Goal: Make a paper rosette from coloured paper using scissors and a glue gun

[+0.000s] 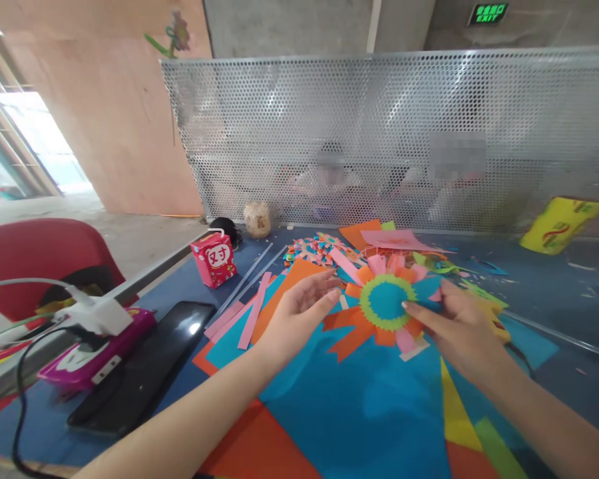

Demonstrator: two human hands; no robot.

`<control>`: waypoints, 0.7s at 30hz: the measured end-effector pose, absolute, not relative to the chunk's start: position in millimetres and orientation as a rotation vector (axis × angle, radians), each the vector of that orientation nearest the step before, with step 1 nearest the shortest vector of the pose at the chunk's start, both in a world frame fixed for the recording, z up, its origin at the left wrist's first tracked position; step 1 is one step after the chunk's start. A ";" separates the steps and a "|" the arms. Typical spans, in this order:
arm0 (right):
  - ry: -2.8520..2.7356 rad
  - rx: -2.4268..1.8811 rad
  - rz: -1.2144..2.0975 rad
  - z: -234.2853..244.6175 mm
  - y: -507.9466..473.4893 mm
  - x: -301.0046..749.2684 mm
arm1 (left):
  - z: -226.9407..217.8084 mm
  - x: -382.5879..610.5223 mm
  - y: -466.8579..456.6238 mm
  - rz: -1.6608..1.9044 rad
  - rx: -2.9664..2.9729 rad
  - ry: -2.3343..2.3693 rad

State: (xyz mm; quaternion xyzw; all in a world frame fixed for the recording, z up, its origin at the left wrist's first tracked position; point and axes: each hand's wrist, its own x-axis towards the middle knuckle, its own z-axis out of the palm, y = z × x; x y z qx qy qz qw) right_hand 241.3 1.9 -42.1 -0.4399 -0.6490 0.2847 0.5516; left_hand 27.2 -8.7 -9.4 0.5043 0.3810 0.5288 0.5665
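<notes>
A paper flower (387,301) with a blue centre, a jagged lime ring and orange and pink petals hangs above the blue paper sheet (359,406). My right hand (459,322) pinches it at its right side, thumb on the front of the blue centre. To the left of the flower is my left hand (307,303), its fingers apart and holding nothing I can see. Pink paper strips (254,311) and an orange sheet (279,303) lie beside my left hand. Behind the flower sits a pile of small colourful paper pieces (319,249).
On the left are a black phone (144,372), a magenta power strip (97,352) with a white charger (100,314), and a red box (213,258). A perforated metal screen (289,133) borders the table's back. A yellow package (562,225) stands at the back right.
</notes>
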 end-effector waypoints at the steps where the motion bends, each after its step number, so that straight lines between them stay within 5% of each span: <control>1: -1.515 -1.023 0.775 -44.0 2.3 240.1 | -11.2 28.2 -8.1 1.240 1.161 0.898; 7: -1.491 -0.995 1.084 -49.0 -1.1 233.2 | -21.5 26.5 -1.3 1.266 1.123 0.860; 21: -1.464 -1.021 1.107 -46.9 -1.5 233.1 | -20.3 24.2 -1.3 1.296 1.069 0.867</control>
